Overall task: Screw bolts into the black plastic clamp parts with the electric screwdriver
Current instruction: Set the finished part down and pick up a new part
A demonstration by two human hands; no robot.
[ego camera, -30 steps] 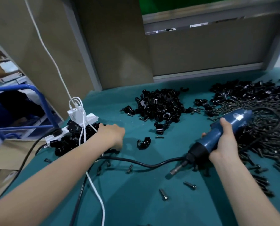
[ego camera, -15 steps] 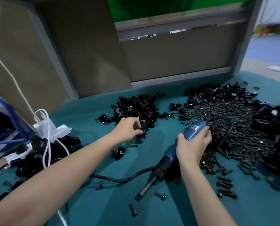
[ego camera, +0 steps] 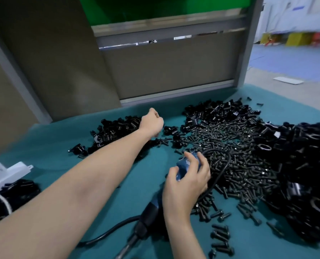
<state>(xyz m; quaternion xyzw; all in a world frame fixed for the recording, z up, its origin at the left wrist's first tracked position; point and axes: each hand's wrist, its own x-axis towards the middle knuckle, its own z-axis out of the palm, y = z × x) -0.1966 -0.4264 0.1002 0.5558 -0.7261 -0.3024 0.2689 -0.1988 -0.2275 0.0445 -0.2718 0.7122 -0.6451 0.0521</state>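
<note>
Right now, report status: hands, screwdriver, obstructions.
Left hand curled by clamp parts, contents unseen. Right hand grips electric screwdriver. Bolts heaped beside it; cord crosses them.

Single head-worn wide-angle camera, above near edge of desk (ego camera: 52, 143), facing forward and down; left hand (ego camera: 151, 122) and right hand (ego camera: 187, 184) close below lens, partition (ego camera: 164, 71) beyond desk's far edge.

The right hand (ego camera: 185, 186) covers the middle of the blue electric screwdriver (ego camera: 150, 214); the bottom edge cuts off its metal tip (ego camera: 126, 247).
</note>
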